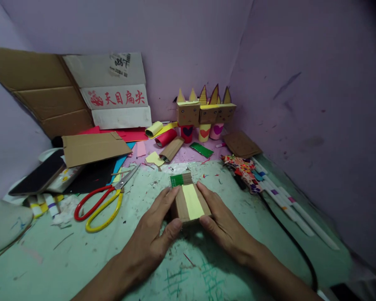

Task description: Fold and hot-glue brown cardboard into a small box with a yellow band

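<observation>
A small brown cardboard box (179,205) with a pale yellow strip (192,201) along its top is held between my two hands at the middle of the table. My left hand (155,228) grips its left side, the thumb at the near left corner. On the right side presses my right hand (222,221), its thumb at the near right corner. Just beyond the box lies a small piece, part green and part brown (182,179). The undersides of the box and some fingertips are hidden.
Scissors (120,186) with red and yellow handles lie left. Cardboard figures (188,113) stand at the back near paper rolls (166,137). White markers (288,205), a patterned item (244,169) and a black cable (285,223) are right. Cardboard sheets (97,146) lie back left.
</observation>
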Available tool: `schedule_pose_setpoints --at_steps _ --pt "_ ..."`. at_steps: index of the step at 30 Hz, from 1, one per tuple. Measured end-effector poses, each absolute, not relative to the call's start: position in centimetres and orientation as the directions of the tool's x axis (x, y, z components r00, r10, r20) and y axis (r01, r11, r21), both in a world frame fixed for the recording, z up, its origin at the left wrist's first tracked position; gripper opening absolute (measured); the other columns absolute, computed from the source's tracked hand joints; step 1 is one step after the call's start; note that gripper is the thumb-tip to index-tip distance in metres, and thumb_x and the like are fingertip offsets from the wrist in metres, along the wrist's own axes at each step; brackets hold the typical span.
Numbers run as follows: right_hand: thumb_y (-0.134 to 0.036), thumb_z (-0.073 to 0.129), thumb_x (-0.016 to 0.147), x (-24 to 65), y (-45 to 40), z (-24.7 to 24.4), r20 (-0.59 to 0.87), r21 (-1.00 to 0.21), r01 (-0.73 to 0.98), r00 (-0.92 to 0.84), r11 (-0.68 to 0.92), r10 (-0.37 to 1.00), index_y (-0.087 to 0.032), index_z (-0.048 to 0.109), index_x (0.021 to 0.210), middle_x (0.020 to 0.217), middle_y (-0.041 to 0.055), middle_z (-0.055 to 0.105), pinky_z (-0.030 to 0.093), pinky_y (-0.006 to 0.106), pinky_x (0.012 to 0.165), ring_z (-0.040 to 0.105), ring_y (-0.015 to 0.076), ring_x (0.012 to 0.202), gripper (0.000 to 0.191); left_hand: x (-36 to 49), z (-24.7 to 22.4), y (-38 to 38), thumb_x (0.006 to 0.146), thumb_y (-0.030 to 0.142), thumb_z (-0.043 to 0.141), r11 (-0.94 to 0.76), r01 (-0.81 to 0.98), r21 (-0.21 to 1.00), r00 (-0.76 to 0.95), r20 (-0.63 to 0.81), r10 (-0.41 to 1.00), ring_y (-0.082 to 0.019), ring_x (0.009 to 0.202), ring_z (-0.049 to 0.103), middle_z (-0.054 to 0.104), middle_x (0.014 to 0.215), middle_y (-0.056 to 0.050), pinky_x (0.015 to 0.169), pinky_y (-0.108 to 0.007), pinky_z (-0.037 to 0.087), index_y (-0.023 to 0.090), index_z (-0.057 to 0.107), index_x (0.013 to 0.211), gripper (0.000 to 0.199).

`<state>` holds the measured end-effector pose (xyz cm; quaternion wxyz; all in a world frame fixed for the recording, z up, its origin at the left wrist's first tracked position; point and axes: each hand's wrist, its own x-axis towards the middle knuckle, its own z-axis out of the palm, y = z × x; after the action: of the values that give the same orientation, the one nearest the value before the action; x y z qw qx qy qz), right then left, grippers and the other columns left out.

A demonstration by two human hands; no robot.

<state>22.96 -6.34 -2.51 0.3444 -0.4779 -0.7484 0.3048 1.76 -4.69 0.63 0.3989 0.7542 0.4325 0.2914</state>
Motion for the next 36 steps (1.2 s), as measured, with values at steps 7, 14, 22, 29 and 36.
schedule_pose_setpoints --at_steps 7,14,22,29,36 --pt "-0.056 0.036 0.09 23.0 -6.2 -2.5 0.254 -0.776 0.499 -0.312 0.385 0.916 -0.035 0.008 0.146 0.146 0.0065 0.033 0.03 0.054 0.103 0.034 0.032 0.128 0.066 2.8 1.7 -1.8 0.08 0.06 0.045 0.123 0.426 0.896 0.209 -0.23 0.951 -0.041 0.125 0.039 0.023 0.151 -0.016 0.098 -0.054 0.037 0.013 0.016 0.146 0.087" --pt "-0.053 0.037 0.09 23.0 -6.2 -2.7 0.233 -0.759 0.532 -0.317 0.376 0.919 -0.03 0.009 0.146 0.15 0.0075 0.026 0.025 0.055 0.108 0.026 0.031 0.135 0.066 4.2 2.3 0.3 0.079 0.046 0.053 -0.019 0.312 0.95 0.292 -0.077 0.953 -0.032 0.123 0.044 0.042 0.141 -0.016 0.101 -0.046 0.035 0.012 0.035 0.138 0.071" --pt "-0.056 0.038 0.089 22.9 -6.1 -2.5 0.269 -0.765 0.516 -0.287 0.385 0.919 -0.028 0.012 0.146 0.153 0.0082 0.02 0.023 0.055 0.109 0.022 0.0309 0.138 0.068 3.8 1.5 -2.3 0.084 0.035 0.051 -0.328 0.42 0.846 0.361 0.176 0.916 -0.028 0.123 0.045 0.05 0.133 -0.014 0.104 -0.048 0.033 0.016 0.042 0.131 0.052" --pt "-0.059 0.044 0.085 23.2 -6.1 -3.0 0.259 -0.829 0.436 -0.252 0.349 0.932 -0.031 -0.004 0.147 0.153 0.0084 0.023 0.031 0.055 0.104 0.03 0.0344 0.134 0.083 4.0 1.6 -2.6 0.087 0.028 0.047 -0.494 0.461 0.737 0.427 0.304 0.852 -0.026 0.12 0.048 0.054 0.128 -0.013 0.101 -0.044 0.038 0.017 0.044 0.128 0.043" --pt "-0.058 0.047 0.084 23.3 -5.6 -2.4 0.251 -0.845 0.411 -0.26 0.342 0.932 -0.028 0.023 0.144 0.146 0.0098 0.035 0.028 0.056 0.104 0.033 0.0362 0.131 0.071 4.4 -0.3 -3.5 0.088 0.035 0.047 -0.221 0.274 0.936 0.273 0.145 0.951 -0.027 0.129 0.038 0.041 0.141 -0.011 0.107 -0.044 0.029 0.021 0.036 0.134 0.049"
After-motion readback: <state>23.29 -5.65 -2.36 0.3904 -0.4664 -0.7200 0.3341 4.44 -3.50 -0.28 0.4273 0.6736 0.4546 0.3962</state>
